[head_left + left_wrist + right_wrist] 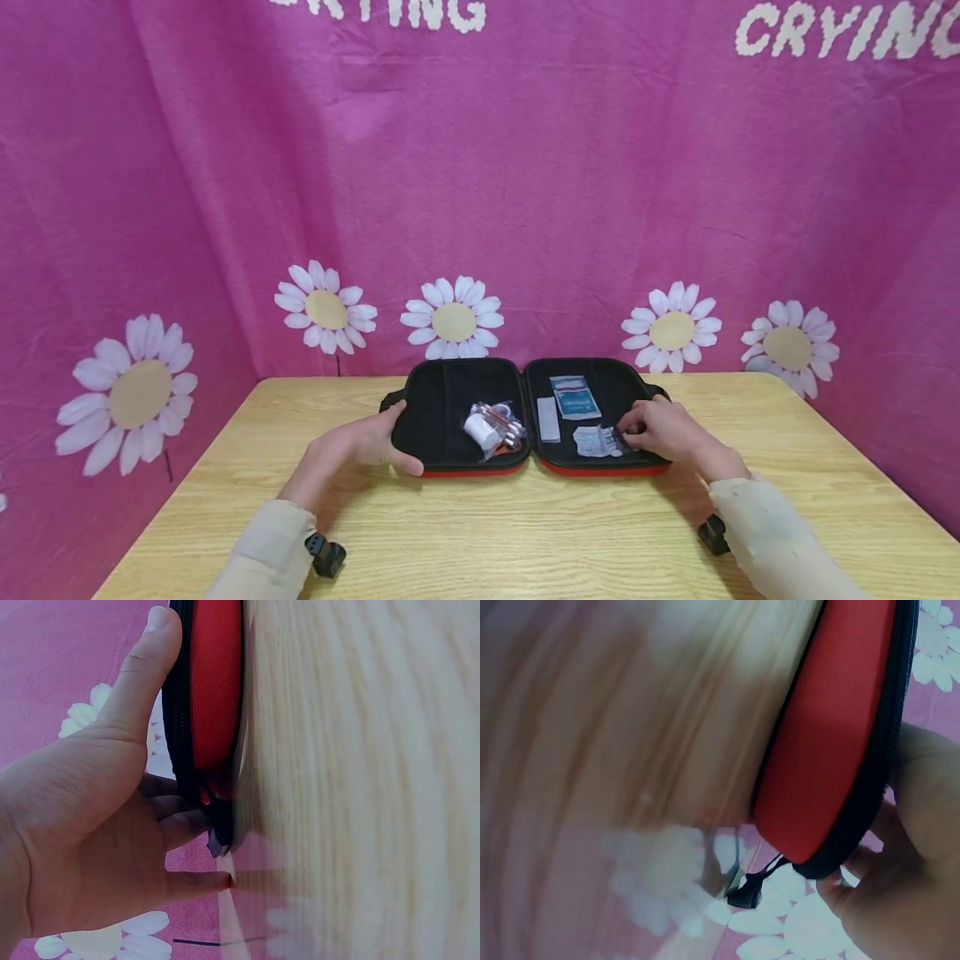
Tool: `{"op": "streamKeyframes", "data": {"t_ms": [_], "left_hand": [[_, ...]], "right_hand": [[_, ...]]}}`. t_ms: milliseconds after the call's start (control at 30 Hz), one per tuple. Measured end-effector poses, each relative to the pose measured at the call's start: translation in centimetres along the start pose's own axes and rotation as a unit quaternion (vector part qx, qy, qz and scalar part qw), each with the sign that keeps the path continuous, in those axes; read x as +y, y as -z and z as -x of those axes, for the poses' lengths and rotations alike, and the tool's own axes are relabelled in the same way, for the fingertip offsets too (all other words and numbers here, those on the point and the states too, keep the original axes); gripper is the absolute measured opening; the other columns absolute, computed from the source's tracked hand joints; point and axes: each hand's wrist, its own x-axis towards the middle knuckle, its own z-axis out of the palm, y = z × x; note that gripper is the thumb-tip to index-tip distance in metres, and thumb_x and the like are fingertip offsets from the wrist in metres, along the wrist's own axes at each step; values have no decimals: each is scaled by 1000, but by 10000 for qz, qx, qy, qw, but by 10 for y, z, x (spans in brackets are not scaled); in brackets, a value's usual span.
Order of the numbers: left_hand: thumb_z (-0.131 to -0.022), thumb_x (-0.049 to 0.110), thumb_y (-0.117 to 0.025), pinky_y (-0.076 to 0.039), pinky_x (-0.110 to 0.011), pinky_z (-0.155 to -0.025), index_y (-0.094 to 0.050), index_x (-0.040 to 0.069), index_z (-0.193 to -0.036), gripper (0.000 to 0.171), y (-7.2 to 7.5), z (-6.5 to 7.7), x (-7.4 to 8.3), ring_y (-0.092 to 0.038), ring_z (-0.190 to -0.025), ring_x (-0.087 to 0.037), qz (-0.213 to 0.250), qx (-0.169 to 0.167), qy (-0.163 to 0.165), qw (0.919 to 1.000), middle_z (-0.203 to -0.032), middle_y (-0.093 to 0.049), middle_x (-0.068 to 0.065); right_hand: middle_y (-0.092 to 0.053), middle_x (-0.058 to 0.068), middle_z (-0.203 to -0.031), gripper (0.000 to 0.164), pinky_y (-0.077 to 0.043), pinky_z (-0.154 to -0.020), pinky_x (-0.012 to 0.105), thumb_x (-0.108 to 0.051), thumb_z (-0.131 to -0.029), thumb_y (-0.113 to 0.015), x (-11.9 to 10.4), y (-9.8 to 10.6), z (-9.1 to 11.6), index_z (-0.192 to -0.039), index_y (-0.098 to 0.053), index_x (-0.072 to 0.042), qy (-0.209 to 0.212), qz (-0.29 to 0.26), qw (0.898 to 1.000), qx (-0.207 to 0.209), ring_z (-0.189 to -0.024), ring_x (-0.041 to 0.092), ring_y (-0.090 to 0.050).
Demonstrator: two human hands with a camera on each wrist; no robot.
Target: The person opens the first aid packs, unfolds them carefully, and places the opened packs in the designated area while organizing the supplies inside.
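The crumpled packet (pixel 596 442) lay at 9 o'clock from the nearer right hand (pixel 666 429) — fingers curled, pinch unclear — while the left hand (pixel 371 439), loosely spread, touched the case (pixel 422 421).

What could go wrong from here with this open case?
1. The blue packet and white strip lie with no visible strap over them; tipping the case might slide them out.
2. The clear bag sits near the hinge, so folding the case could pinch it.
3. The right hand is close by the crumpled packet; pulling away may drag it.
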Motion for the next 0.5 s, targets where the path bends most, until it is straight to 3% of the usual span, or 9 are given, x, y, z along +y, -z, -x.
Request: {"op": "streamKeyframes", "data": {"t_ms": [133, 267, 500], "left_hand": [[-69, 55, -85, -25, -56, -120, -9, 8, -160, 128, 0, 1, 0, -27, -147, -37, 10, 4, -18, 10000, -165, -19, -16], [-69, 57, -84, -25, -56, -120, -9, 7, -160, 128, 0, 1, 1, -27, -148, -36, -16, -3, -68, 10000, -165, -19, -16], [-69, 57, -84, -26, -56, -119, -10, 7, -160, 127, 0, 0, 0, -28, -148, -36, -34, 43, -49, 10000, -165, -19, -16]], "right_hand": [[-62, -5, -80, 10, -44, -69, 35, -14, -85, -74, 0, -1, -2, -93, -77, -10, 103, -336, 9993, -151, -79, 14, -55], [-70, 2, -86, 18, -53, -75, 38, -12, -84, -76, 2, 0, -1, -99, -77, -4, -129, -675, 9973, -277, -80, 15, -59], [-59, -5, -75, 18, -41, -65, 30, -17, -82, -78, 1, 0, -3, -97, -77, -9, -254, -334, 9989, -221, -71, 12, -50]]}}
